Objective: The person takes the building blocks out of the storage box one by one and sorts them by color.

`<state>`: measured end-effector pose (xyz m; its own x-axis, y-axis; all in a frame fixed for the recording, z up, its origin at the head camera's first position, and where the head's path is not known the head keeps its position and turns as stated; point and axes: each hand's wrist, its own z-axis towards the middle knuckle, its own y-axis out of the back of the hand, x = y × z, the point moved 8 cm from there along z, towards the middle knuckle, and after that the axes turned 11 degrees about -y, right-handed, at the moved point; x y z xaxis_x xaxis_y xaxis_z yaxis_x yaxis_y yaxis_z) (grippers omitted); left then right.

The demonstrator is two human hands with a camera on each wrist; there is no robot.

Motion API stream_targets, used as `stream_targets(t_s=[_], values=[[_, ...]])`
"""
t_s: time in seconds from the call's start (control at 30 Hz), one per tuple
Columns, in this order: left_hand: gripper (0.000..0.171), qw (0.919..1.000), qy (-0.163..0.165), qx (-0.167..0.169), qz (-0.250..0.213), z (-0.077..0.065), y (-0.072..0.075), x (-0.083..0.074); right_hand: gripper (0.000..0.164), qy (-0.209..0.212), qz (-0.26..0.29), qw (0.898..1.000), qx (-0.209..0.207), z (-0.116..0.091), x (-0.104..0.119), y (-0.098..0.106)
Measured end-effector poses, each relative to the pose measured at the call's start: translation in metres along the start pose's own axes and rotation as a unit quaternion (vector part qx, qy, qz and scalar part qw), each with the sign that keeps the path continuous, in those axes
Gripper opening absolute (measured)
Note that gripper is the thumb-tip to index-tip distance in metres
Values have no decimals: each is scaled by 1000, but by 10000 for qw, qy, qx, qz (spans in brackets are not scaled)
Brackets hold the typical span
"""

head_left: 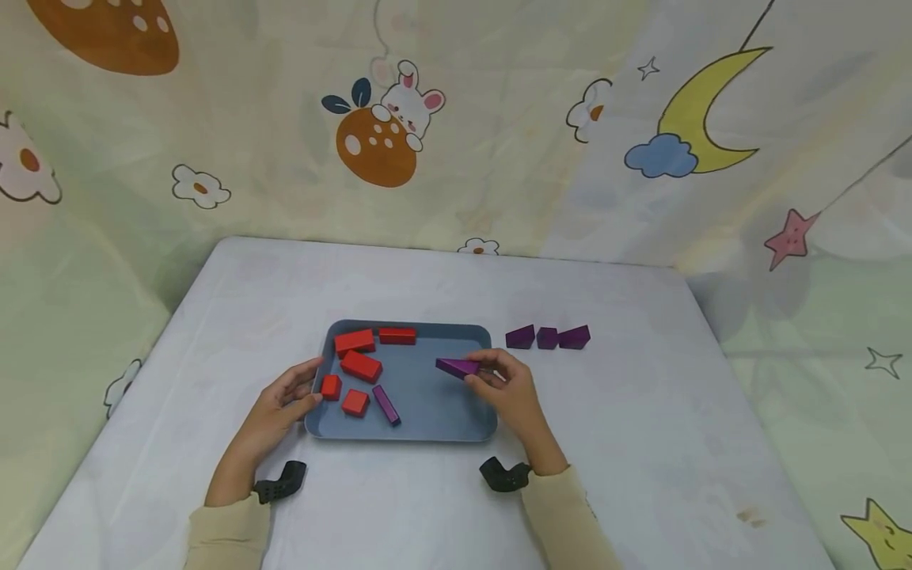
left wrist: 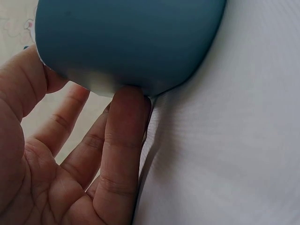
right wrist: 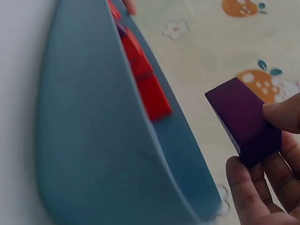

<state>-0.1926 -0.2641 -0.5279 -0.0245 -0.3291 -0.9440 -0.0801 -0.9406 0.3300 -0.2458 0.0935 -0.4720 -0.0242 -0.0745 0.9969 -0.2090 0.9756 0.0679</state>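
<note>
A blue-grey tray (head_left: pixel 435 404) lies in the middle of the white table. It holds several red blocks (head_left: pixel 360 366) and a thin purple bar (head_left: pixel 385 404). My right hand (head_left: pixel 484 372) pinches a purple wedge block (head_left: pixel 457 366) just above the tray's right part; the right wrist view shows this purple block (right wrist: pixel 243 119) between thumb and fingers (right wrist: pixel 262 187), beside the tray wall (right wrist: pixel 93 140). My left hand (head_left: pixel 309 384) rests at the tray's left rim, near a small red cube (head_left: pixel 331 386). In the left wrist view its straight fingers (left wrist: pixel 124 136) touch the tray's outer wall (left wrist: pixel 131 42).
Three purple blocks (head_left: pixel 547 337) stand in a row on the table just right of the tray's far corner. A white cloth covers the table (head_left: pixel 641 443), and a cartoon-print curtain (head_left: pixel 499 142) hangs close behind its far edge.
</note>
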Motion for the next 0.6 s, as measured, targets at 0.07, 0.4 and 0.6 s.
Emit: stream_targets(t_s=[0.07, 0.4, 0.6], values=[[63, 10000, 40, 17, 5, 0, -1, 1, 32, -11, 53, 9999, -152, -3, 1, 22], [64, 9999, 144, 33, 32, 0, 0, 1, 31, 308, -450, 9969, -562, -15, -2, 119], [65, 9998, 158, 110, 86, 1, -2, 1, 28, 609, -1044, 9899, -745, -17, -1, 163]])
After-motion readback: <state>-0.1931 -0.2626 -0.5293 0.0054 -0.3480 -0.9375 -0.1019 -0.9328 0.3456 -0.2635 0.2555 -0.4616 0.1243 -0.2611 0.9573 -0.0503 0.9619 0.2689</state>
